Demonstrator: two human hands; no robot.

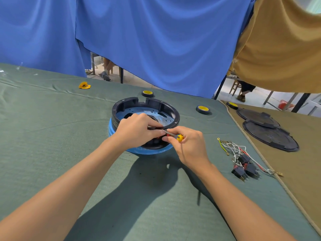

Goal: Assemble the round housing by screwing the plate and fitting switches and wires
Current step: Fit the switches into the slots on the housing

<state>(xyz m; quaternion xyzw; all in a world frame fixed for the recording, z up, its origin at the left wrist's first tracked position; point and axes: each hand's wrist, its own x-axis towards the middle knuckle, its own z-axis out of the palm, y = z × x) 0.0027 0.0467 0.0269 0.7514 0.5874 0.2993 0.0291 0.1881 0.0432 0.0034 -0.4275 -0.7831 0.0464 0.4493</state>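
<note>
A round black housing (169, 110) with a blue base stands mid-table, a shiny metal plate (132, 111) lying inside it. My left hand (137, 130) curls over the housing's near rim, its fingertips on the tip of a screwdriver. My right hand (187, 145) grips that small screwdriver (178, 137) by its yellow handle, the shaft pointing left toward the rim. Black rocker switches (244, 166) and loose white, red and green-yellow wires (232, 147) lie on the cloth to the right. The rim's near side is hidden by my hands.
Two tape rolls (147, 93) (202, 109) sit behind the housing on the green cloth (52, 136). A yellow scrap (84, 85) lies far left. Two black round covers (271, 134) and a third roll (232, 105) rest on the tan cloth at right. Curtains hang behind.
</note>
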